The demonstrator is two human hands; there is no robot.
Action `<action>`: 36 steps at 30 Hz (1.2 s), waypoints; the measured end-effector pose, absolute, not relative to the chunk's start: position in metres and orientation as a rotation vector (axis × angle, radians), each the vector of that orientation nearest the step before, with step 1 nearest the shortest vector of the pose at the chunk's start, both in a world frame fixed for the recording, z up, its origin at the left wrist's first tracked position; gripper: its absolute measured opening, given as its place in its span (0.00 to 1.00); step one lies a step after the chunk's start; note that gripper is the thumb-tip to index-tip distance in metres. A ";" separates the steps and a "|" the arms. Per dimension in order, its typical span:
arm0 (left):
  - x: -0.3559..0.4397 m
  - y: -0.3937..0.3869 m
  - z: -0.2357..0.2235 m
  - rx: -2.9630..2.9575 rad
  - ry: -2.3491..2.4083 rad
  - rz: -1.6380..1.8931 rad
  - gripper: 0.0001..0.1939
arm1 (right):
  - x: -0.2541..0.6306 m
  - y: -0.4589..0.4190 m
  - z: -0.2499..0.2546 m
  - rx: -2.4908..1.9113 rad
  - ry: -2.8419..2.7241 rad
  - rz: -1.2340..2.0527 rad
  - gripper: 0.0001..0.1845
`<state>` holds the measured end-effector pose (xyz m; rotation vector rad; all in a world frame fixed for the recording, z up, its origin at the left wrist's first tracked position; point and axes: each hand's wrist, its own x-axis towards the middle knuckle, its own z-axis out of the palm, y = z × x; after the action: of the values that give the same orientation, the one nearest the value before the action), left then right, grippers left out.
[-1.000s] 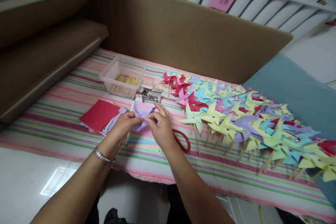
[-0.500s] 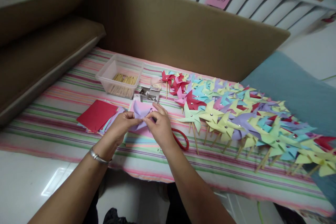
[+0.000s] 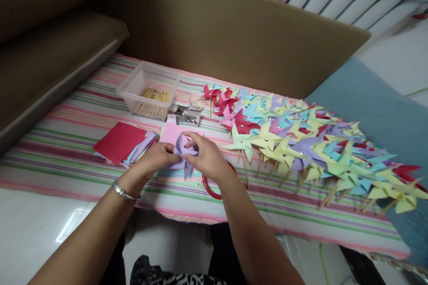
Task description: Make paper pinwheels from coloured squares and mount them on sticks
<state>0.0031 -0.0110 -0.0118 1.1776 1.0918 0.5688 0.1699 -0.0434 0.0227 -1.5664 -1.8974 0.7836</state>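
My left hand (image 3: 157, 160) and my right hand (image 3: 207, 158) both pinch a lilac paper pinwheel (image 3: 183, 151), folded into blades, just above the striped cloth (image 3: 83, 111). The fingers of both hands are closed on its middle. A pink paper sheet (image 3: 171, 132) lies under it. A silver bangle (image 3: 123, 192) circles my left wrist. Red-handled scissors (image 3: 210, 188) lie under my right wrist, mostly hidden.
A stack of coloured paper squares with red on top (image 3: 120, 141) lies to the left. Behind stand a clear tub of wooden sticks (image 3: 149, 94) and a small box of pins (image 3: 187, 116). Several finished pinwheels (image 3: 301, 142) cover the right. A cardboard wall (image 3: 234, 40) stands behind.
The lilac paper has come down closer to the cloth with its blades folded flatter. My right hand has shifted over its middle. The camera has tilted down slightly.
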 end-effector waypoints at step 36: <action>0.027 -0.022 -0.016 0.641 0.999 1.025 0.14 | 0.141 -0.031 -0.008 -1.141 -0.726 1.363 0.30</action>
<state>0.0267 -0.0218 -0.0157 0.6414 0.9989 1.0254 0.1411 -0.0310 -0.0078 -1.1413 -0.7261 1.3634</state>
